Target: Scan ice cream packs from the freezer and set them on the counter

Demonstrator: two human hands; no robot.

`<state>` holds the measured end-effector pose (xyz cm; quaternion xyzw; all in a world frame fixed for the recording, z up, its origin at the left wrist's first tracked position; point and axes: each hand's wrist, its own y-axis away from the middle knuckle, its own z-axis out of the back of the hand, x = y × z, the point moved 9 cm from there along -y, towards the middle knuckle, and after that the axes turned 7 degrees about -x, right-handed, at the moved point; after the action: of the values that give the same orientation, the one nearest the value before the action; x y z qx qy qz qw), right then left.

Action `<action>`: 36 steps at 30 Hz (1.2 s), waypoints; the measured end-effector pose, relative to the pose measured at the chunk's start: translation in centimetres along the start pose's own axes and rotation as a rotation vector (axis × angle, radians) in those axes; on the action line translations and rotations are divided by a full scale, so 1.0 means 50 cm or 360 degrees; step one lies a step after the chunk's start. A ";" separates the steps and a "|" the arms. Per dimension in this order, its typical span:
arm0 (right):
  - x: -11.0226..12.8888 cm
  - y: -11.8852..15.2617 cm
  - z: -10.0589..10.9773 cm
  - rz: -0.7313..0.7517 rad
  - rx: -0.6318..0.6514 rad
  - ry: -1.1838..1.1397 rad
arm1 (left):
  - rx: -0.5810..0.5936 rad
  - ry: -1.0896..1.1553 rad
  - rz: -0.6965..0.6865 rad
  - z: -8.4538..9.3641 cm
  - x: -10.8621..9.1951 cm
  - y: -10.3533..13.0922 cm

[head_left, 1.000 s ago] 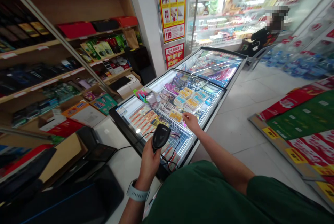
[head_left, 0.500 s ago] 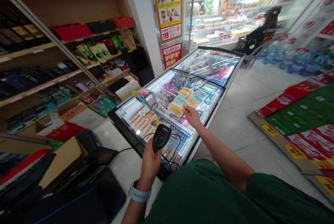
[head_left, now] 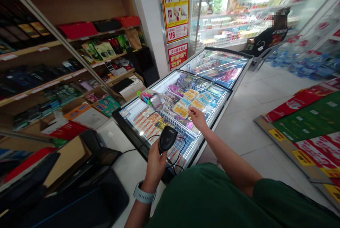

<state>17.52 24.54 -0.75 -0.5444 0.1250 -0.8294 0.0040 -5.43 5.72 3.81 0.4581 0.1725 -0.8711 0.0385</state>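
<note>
Scanner: a black handheld scanner (head_left: 168, 138), upright in the left hand, its head above the fingers.
Left hand: the left hand (head_left: 156, 162) is closed around the scanner's handle; a pale watch (head_left: 144, 195) sits on the wrist below it.
Cable: a black cable (head_left: 127, 151) runs leftward from near the scanner, with loops just right of the left hand.
Right hand: the right hand (head_left: 197, 117) is partly curled, fingertips at the right edge of a yellow pack (head_left: 181, 110); I cannot tell whether they grip it.
Other packs: yellow and blue packs (head_left: 202, 99) lie just beyond the right hand.
Freezer: a glass-topped freezer (head_left: 130, 136) spreads beneath and beyond both hands, wire baskets visible inside.
Counter: a white counter (head_left: 132, 166), left of the left hand.
Farther out: shelves (head_left: 101, 6) well left of the hands; a seated person (head_left: 271, 42) far beyond the right hand.
</note>
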 end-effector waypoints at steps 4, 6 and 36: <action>0.001 0.000 -0.003 -0.0011 0.0013 -0.0030 | 0.0006 -0.0011 0.0012 -0.001 0.000 0.000; 0.002 0.001 -0.004 -0.0032 0.0025 -0.0058 | 0.0009 -0.0020 0.0010 -0.001 -0.001 0.000; 0.032 0.014 -0.001 -0.0011 0.0053 -0.0089 | 0.0023 0.0018 0.0050 -0.006 -0.001 0.007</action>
<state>16.73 23.64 0.52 -0.5677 0.1092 -0.8158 0.0138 -5.07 5.51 3.61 0.4661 0.1591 -0.8690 0.0478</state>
